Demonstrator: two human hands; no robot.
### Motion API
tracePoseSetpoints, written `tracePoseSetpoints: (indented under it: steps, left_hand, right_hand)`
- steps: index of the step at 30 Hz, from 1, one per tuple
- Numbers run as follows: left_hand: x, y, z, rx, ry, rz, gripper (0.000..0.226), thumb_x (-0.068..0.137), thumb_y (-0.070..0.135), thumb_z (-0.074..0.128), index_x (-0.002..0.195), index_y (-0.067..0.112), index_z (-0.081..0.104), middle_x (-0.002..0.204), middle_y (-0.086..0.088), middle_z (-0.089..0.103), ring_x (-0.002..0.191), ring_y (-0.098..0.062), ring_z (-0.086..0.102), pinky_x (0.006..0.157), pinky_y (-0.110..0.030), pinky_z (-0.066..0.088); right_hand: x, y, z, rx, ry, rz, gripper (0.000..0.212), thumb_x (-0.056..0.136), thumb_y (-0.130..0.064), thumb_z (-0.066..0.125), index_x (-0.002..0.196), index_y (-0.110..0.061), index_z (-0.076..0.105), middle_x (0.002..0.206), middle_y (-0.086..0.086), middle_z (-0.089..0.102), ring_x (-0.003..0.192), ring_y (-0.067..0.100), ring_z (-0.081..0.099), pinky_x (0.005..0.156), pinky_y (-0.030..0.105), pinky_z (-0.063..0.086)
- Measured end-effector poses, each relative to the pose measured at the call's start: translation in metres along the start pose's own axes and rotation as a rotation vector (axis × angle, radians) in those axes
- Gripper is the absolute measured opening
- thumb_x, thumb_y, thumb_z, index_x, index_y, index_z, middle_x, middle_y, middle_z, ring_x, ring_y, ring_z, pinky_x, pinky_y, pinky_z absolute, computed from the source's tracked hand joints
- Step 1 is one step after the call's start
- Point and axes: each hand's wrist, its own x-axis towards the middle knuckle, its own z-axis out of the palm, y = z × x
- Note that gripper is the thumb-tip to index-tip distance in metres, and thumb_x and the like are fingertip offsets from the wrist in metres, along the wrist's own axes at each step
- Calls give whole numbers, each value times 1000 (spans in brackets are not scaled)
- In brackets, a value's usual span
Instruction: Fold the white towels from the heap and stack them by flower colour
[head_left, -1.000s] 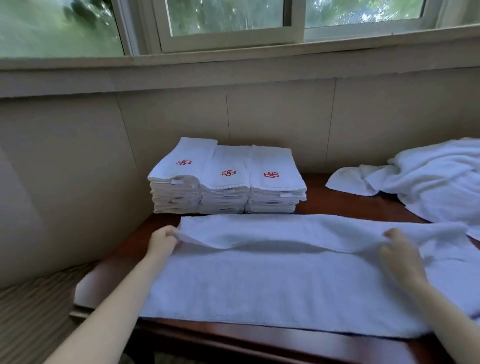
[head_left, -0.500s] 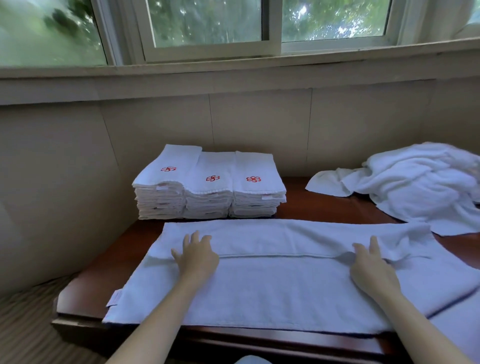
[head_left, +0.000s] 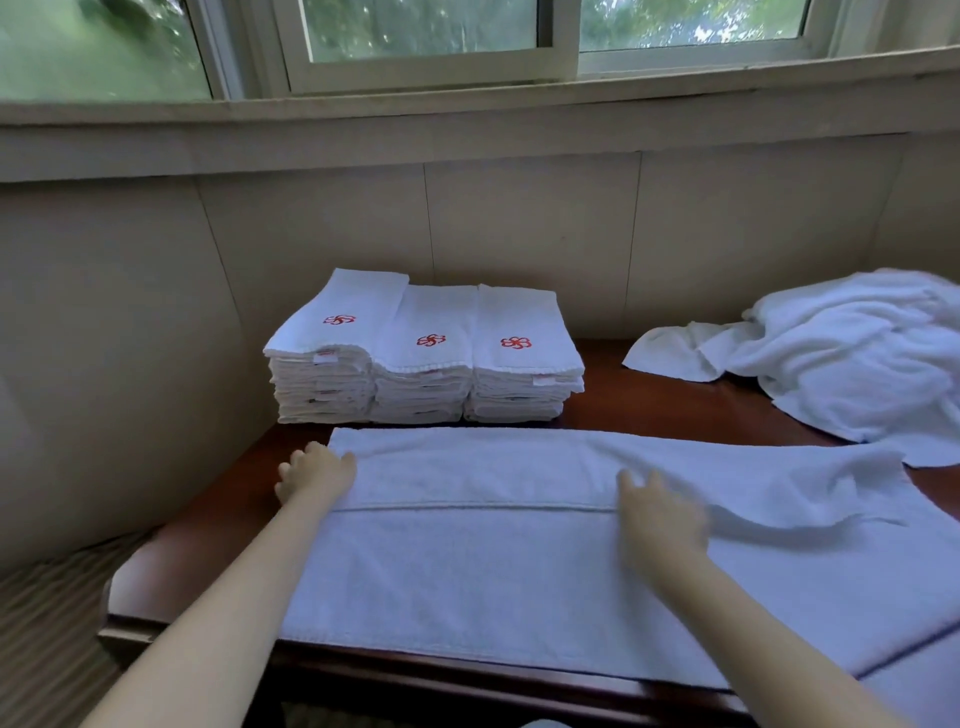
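A white towel (head_left: 519, 545) lies spread lengthwise across the dark wooden table (head_left: 208, 530), its far edge folded toward the person so a hem runs along its middle, while its right end is rumpled. Behind it stand three stacks of folded towels (head_left: 423, 353) with red flowers, and the heap (head_left: 841, 358) sits at the right. Since half a second ago the left hand (head_left: 317, 473) has slid to the towel's left end, its grip loosely curled at the edge, and the right hand (head_left: 660, 519) has moved toward the middle, lying flat and blurred.
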Motion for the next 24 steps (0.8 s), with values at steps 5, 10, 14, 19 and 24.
tracePoseSetpoints:
  steps: [5, 10, 14, 19, 24]
  left_hand:
    - [40, 15, -4, -285, -83, -20, 29, 94, 29, 53, 93, 1, 57, 107, -17, 57, 103, -34, 53, 90, -36, 44]
    - [63, 12, -3, -339, -39, 89, 29, 92, 14, 58, 69, 0, 48, 71, -18, 43, 62, -22, 37, 60, -28, 24]
    - [71, 9, -9, -206, 40, 215, 19, 96, 26, 54, 104, 8, 54, 99, -15, 54, 82, -28, 50, 69, -31, 36]
    - [75, 7, 3, 107, 35, 190, 34, 97, 39, 49, 111, 8, 49, 112, -14, 59, 99, -34, 59, 73, -35, 45]
    - [63, 3, -3, 267, 49, 148, 58, 100, 41, 41, 139, 4, 21, 112, -18, 58, 99, -36, 60, 68, -37, 44]
  right_hand:
    - [-2, -59, -2, -1, 249, -400, 18, 61, -10, 71, 72, -17, 60, 76, 4, 63, 75, 27, 59, 65, 31, 40]
    - [27, -54, 30, 206, 144, -513, 34, 98, -30, 29, 124, -25, 49, 124, -3, 50, 118, 22, 42, 99, 33, 31]
    - [28, -57, 37, 204, 167, -593, 39, 98, -39, 29, 134, -30, 42, 138, -3, 42, 131, 22, 32, 108, 36, 22]
    - [24, -59, 37, 240, 149, -572, 40, 97, -45, 32, 134, -34, 41, 145, -6, 37, 137, 19, 27, 112, 36, 15]
    - [26, -59, 34, 280, 48, -482, 48, 96, -51, 29, 141, -33, 32, 154, -3, 24, 142, 19, 15, 115, 43, 8]
